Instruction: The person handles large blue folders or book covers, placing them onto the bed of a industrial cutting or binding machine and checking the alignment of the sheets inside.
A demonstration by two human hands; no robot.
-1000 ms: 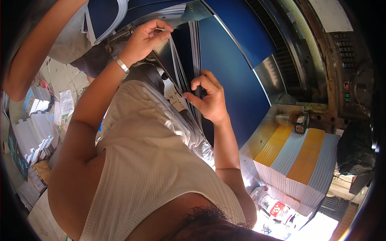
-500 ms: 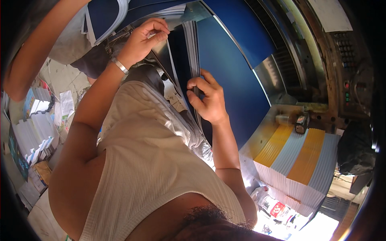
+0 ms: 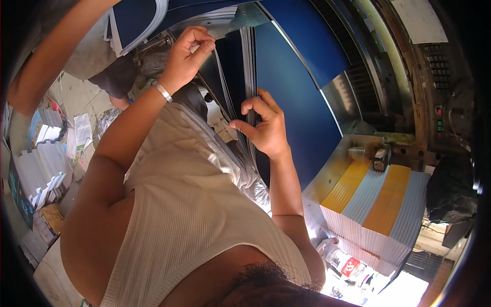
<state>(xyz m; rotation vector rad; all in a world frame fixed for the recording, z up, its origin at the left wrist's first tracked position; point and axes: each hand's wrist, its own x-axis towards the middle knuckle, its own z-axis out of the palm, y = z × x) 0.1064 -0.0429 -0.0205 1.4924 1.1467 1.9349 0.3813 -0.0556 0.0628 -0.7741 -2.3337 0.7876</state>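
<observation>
A stack of dark blue sheets with pale edges [image 3: 248, 61] stands partly fanned in front of me. My left hand [image 3: 186, 56], wearing a silvery band at the wrist, pinches the upper corner of the leftmost dark blue sheet [image 3: 220, 66]. Beside the stack's edge is my right hand [image 3: 267, 125]. Its fingers are bent over the pale edges, and its thumb stands apart from them, against the fanned sheets. To the right, a broad dark blue sheet [image 3: 291, 97] lies flat. Where the sheets' lower ends meet my clothing, they are partly hidden.
Another person's arm [image 3: 56, 48] reaches in at the upper left, near more blue sheets [image 3: 134, 23]. A machine with a button panel [image 3: 439, 66] flanks the right. Below it sits a yellow-and-pale-blue striped stack [image 3: 386, 199]. Stacked booklets [image 3: 43, 166] stand at the left; a plastic bottle [image 3: 345, 261] lies lower right.
My right thumb has spread away from its fingers toward the left. The sheets have fanned further apart. My left hand has dropped slightly, still pinching the corner.
</observation>
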